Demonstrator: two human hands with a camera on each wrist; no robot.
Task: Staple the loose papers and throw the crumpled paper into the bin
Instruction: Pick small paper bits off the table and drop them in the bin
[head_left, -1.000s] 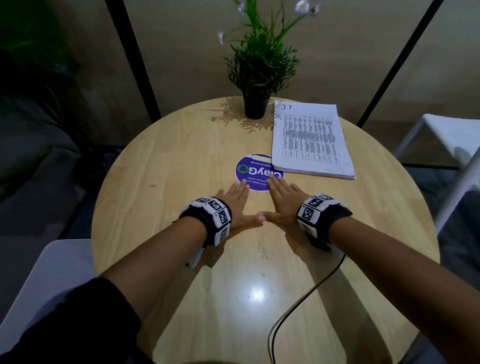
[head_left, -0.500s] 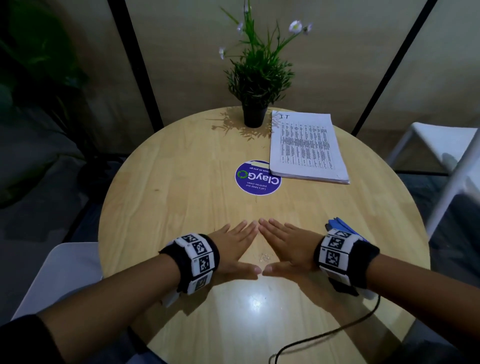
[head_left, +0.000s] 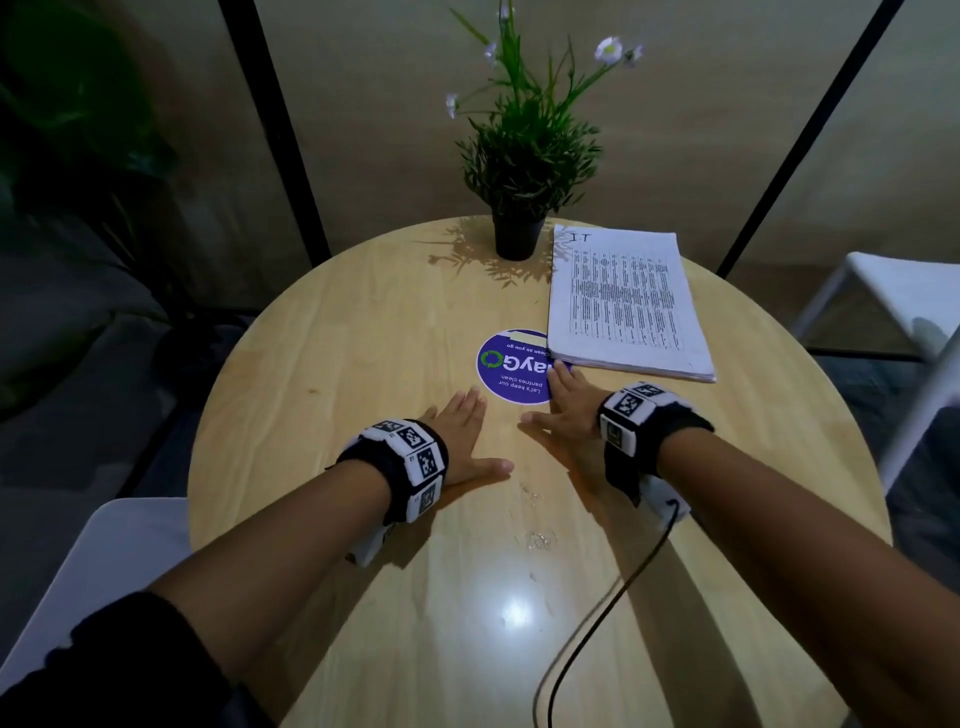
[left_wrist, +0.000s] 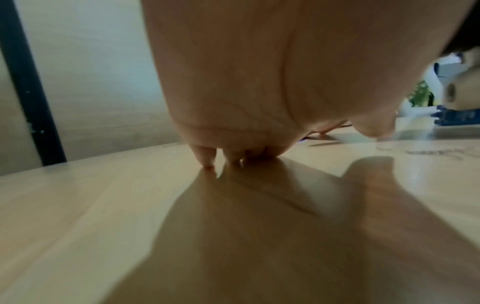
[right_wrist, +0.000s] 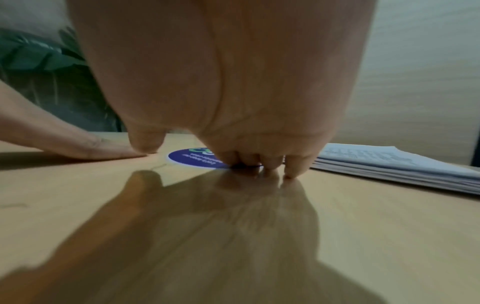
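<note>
both palms flat on the table (head_left: 322, 322): left hand (head_left: 464, 435) and right hand (head_left: 570, 405), fingers straight together.

It looks like an office break area. A round wooden table (head_left: 363, 322) carries a sticker (head_left: 511, 366) about keeping pantries clean, a small plant (head_left: 524, 171) and printed papers (head_left: 626, 301). White chairs (head_left: 893, 291) stand around.

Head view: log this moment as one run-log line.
left hand: flat on table, holds nothing | right hand: flat, fingertips on blue sticker beside paper stack | stapling: not begun
</note>
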